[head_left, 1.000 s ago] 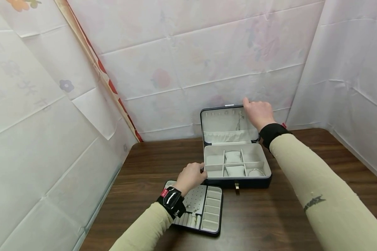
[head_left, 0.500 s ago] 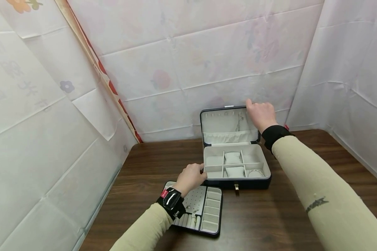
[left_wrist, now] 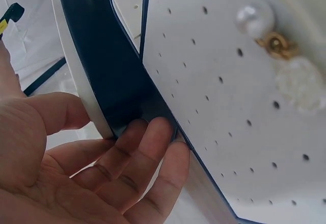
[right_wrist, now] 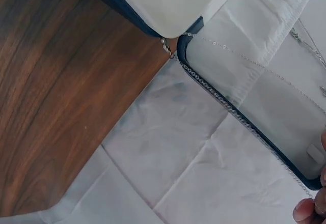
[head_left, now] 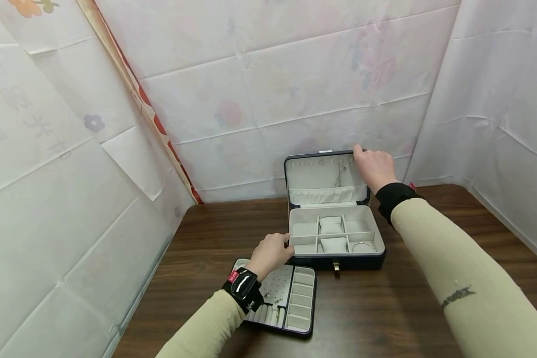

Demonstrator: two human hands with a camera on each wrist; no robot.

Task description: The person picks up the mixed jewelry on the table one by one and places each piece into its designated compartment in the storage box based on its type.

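A navy jewellery box with a pale grey lining stands open on the wooden table. Its lid is upright. My right hand grips the lid's top right corner, fingers over the edge; one fingertip shows by the lid rim in the right wrist view. A thin chain hangs inside the lid. My left hand holds the base's front left corner, fingers against the navy wall and thumb on the rim. A bracelet lies in the front right compartment.
The box's removable tray lies on the table in front of the box, under my left wrist, with a pearl earring on its perforated panel. White sheets wall in the table on the left, back and right.
My right hand has slid slightly right and down along the lid's top edge. The left hand and the box have stayed where they were.
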